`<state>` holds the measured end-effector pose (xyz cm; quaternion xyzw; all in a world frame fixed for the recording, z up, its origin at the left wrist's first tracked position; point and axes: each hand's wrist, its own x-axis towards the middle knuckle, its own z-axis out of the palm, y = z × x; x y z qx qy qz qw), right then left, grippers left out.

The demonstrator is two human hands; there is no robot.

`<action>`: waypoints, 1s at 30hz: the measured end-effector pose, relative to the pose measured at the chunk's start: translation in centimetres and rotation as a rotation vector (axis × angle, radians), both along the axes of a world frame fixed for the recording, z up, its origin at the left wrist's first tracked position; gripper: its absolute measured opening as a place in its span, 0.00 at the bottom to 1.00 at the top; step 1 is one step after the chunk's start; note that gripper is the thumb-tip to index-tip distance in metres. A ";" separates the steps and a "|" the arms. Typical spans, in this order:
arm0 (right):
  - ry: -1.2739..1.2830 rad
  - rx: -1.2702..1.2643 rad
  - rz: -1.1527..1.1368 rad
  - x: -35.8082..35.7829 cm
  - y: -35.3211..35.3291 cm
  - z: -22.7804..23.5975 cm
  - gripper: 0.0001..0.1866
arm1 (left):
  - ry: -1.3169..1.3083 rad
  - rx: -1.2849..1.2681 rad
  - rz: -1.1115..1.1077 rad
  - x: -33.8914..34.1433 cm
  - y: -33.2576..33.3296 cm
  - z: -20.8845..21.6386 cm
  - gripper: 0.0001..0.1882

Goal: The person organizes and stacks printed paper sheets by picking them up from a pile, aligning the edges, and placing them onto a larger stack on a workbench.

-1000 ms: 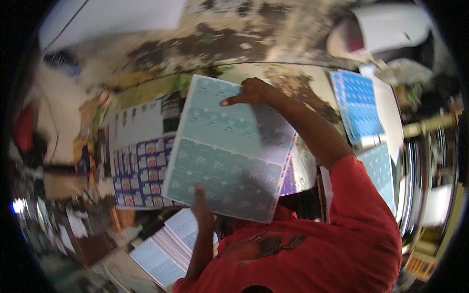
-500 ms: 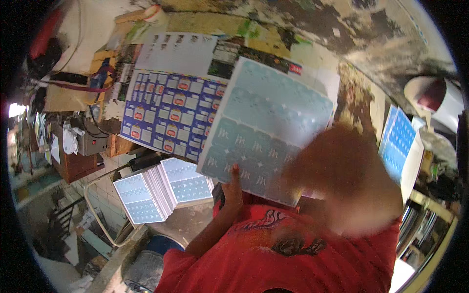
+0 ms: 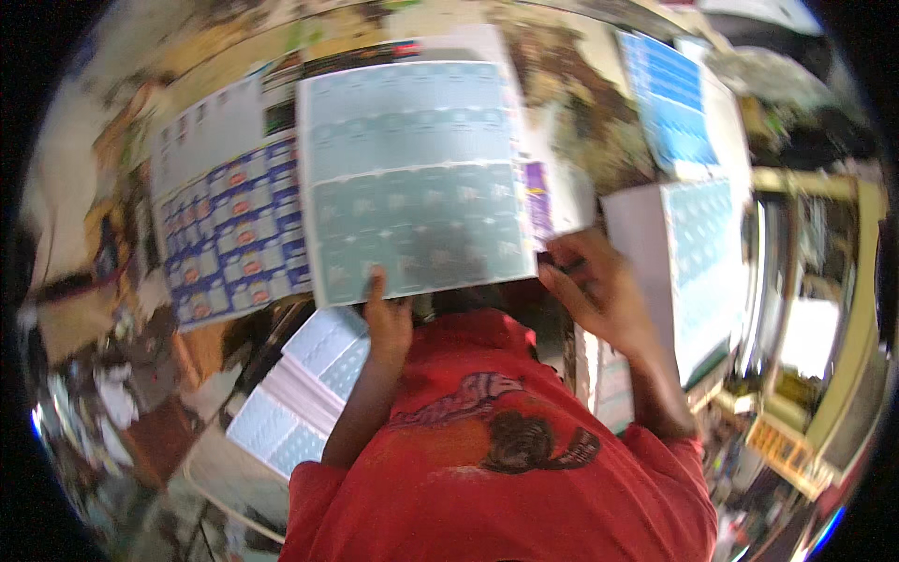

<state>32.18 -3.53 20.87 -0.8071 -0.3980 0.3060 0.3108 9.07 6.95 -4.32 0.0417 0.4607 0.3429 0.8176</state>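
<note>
A large printed sheet (image 3: pixel 412 197), pale blue in its upper half and grey-green in its lower half, lies before me. My left hand (image 3: pixel 387 323) grips its lower left edge, thumb on top and fingers out of sight below. At the lower right corner is my right hand (image 3: pixel 604 295), fingers curled and thumb near the forefinger. Something small and dark shows between them, too unclear to name. Partly under the sheet's left side is a blue printed sheet (image 3: pixel 239 225) with red and white labels.
A stack of similar printed sheets (image 3: pixel 300 393) sits low on the left. Another thick stack (image 3: pixel 702 262) stands at the right, with bright blue sheets (image 3: pixel 670 98) beyond it. A yellowish shelf frame (image 3: pixel 857 309) is at the far right. The tabletop (image 3: pixel 585 84) looks stained and worn.
My right hand, blurred over the sheet before, has come to its lower right corner. The view has turned, and the sheet now appears straighter. My left hand keeps its hold.
</note>
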 end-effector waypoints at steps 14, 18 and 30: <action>-0.037 0.000 -0.573 -1.8 -7.1 -20.4 0.16 | 0.566 0.418 -0.219 -9.9 1.4 0.4 0.31; -0.097 -0.041 -0.519 -1.2 -7.1 -21.1 0.14 | 0.946 0.916 -0.415 -13.1 5.2 1.5 0.22; 0.470 0.198 -0.642 -0.1 -6.2 -19.8 0.13 | 0.775 0.817 -0.368 -13.1 6.1 -1.1 0.17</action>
